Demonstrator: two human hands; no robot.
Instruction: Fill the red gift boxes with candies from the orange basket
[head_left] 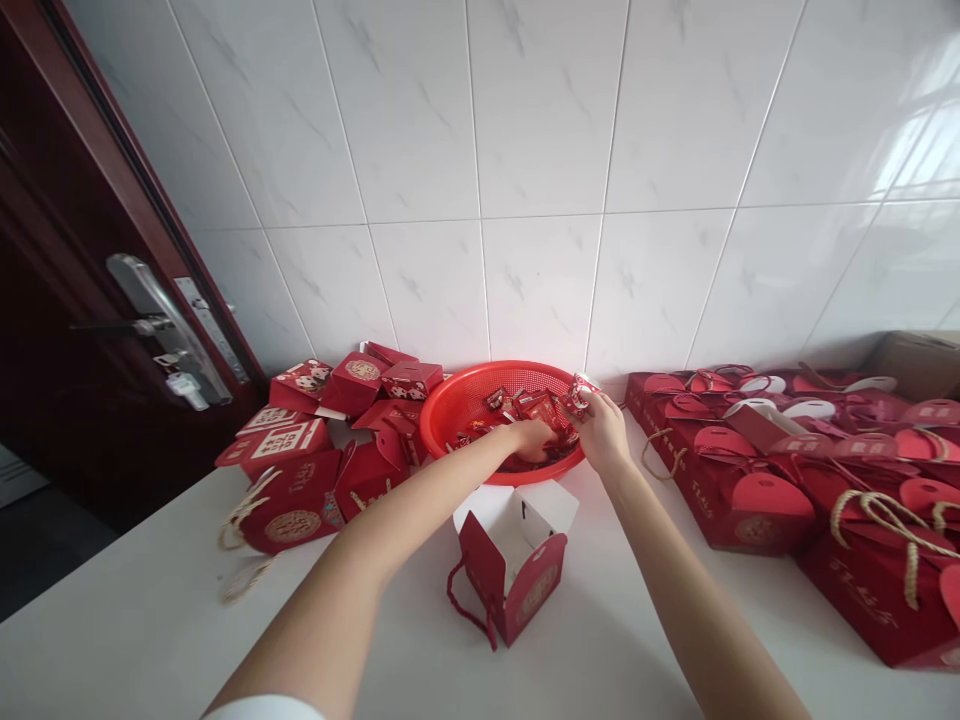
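Note:
A red plastic basket (pixel 442 425) holds several small wrapped sweets (pixel 536 407) in red packaging. My left hand (pixel 534 440) reaches down into the sweets, and its fingertips are hidden among them. Above the basket's right rim, my right hand (pixel 602 425) pinches a small red-and-white packet (pixel 579 392), seemingly one of the sweets. In front of the basket stands a red gift box (pixel 534 590) with its flaps open and its white inside showing. A dark red cord handle (pixel 469 610) hangs from the box's left side.
Folded red boxes (pixel 300 500), some with rope handles, are piled at the left. Rows of closed red gift boxes (pixel 742 500) fill the right side of the white table (pixel 600 640). A tiled wall (pixel 540 280) rises behind, and a dark door (pixel 97 250) is at far left.

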